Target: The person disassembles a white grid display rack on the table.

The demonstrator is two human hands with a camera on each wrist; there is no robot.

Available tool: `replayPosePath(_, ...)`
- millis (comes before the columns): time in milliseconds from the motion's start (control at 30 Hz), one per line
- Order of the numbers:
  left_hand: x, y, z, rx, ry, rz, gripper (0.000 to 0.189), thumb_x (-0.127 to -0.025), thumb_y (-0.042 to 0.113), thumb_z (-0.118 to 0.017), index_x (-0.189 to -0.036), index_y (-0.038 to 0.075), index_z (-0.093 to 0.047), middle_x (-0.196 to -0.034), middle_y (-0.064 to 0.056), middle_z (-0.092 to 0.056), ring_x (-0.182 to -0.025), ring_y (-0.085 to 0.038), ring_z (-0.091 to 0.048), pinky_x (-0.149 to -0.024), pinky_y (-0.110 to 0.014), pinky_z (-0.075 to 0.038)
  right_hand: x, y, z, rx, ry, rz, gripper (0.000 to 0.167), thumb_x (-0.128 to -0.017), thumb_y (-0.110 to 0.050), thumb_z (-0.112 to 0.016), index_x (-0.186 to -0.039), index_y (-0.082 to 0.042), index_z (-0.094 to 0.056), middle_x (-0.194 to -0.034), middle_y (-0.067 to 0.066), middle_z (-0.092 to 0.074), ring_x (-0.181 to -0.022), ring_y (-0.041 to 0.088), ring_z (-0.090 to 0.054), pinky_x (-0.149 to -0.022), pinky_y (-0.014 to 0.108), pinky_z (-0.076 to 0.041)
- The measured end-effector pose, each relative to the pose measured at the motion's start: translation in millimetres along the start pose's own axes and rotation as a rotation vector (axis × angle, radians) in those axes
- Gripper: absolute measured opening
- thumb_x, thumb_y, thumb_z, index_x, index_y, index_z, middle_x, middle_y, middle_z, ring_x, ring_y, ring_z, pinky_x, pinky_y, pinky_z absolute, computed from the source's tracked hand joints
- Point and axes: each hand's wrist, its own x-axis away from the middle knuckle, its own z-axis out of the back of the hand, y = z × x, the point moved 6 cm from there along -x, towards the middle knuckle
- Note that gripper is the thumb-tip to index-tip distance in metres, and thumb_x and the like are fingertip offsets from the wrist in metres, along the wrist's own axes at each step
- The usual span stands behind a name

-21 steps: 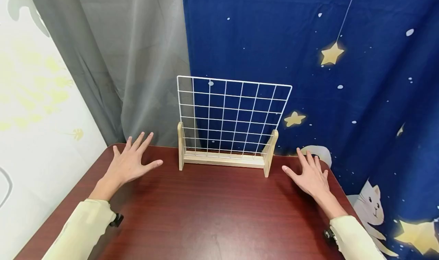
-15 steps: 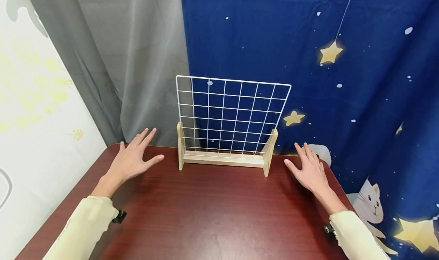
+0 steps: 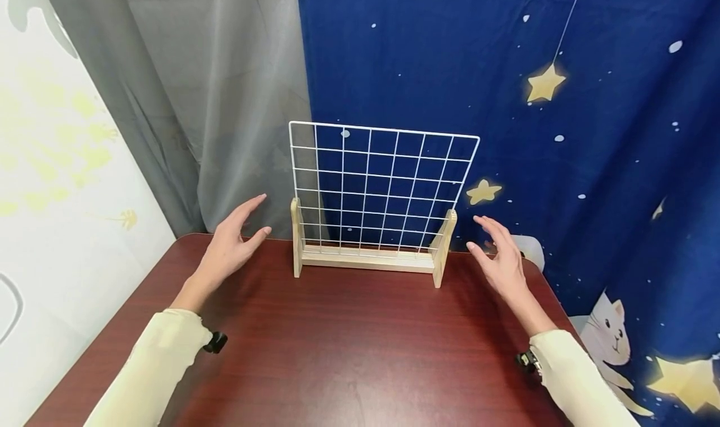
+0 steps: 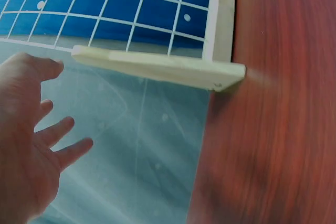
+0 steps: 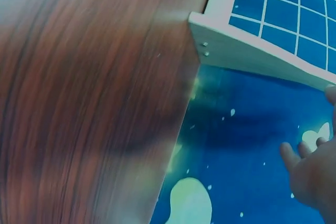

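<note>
White wire grid (image 3: pixel 391 175) stands upright in its wooden stand (image 3: pixel 368 264), at the tabletop's (image 3: pixel 349 333) far edge. Looks light and stiff to me; thin wires probably flex if squeezed. Better hold: low on the wood, left upright (image 3: pixel 297 239) and right upright (image 3: pixel 442 249) together. Left grip (image 3: pixel 227 247) and right grip (image 3: pixel 503 266) near each side, both wide, holding nothing. Blue curtain (image 3: pixel 416 52) behind.

Bright light casts soft shadows and pale near glare on the tabletop (image 3: pixel 349 333); both wrist views look hazier.
</note>
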Motion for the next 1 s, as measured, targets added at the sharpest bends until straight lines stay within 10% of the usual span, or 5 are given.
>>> replayPosePath(167, -8.8, 4.1, -3.5, 0.167, 0.039, 0.05, 0.067, -0.102, 0.019, -0.072, -0.159, 0.039, -0.044, -0.163, -0.002, -0.051, -0.141, -0.029, -0.059, -0.105, -0.041, -0.059, -10.8, -3, -9, -0.236, 0.039, -0.069, 0.059, -0.097, -0.008, -0.077, -0.152, -0.017, -0.057, -0.157, 0.012, -0.051, -0.141, 0.039, -0.056, -0.101, 0.009, -0.051)
replayPosePath(367, -18.1, 6.6, -19.1, 0.384, 0.052, 0.144, 0.061, -0.102, 0.013, -0.071, -0.157, 0.024, -0.05, -0.164, -0.005, -0.05, -0.138, -0.033, -0.063, -0.093, -0.003, -0.05, -20.2, -7, -22, -0.437, 0.05, -0.148, 0.061, -0.098, -0.001, -0.073, -0.155, -0.009, -0.052, -0.159, 0.014, -0.048, -0.143, 0.041, -0.054, -0.099, 0.013, -0.055)
replayPosePath(600, -27.6, 1.8, -41.7, 0.556, 0.058, 0.193, 0.055, -0.103, 0.01, -0.069, -0.154, 0.007, -0.051, -0.163, -0.01, -0.049, -0.141, -0.041, -0.058, -0.094, -0.005, -0.052, -27.6, -15, -44, -0.614, 0.087, -0.141, 0.058, -0.099, 0.005, -0.068, -0.153, -0.007, -0.053, -0.161, 0.015, -0.05, -0.141, 0.034, -0.057, -0.098, 0.01, -0.055)
replayPosePath(1000, -35.3, 3.4, -62.3, 0.639, 0.077, 0.225, 0.046, -0.106, 0.008, -0.063, -0.151, 0.014, -0.057, -0.157, -0.015, -0.055, -0.141, -0.033, -0.059, -0.1, -0.008, -0.051, -31.2, -12, -56, -0.691, 0.155, -0.208, 0.049, -0.099, 0.005, -0.068, -0.147, -0.002, -0.058, -0.151, 0.018, -0.057, -0.123, 0.015, -0.064, -0.096, 0.01, -0.054)
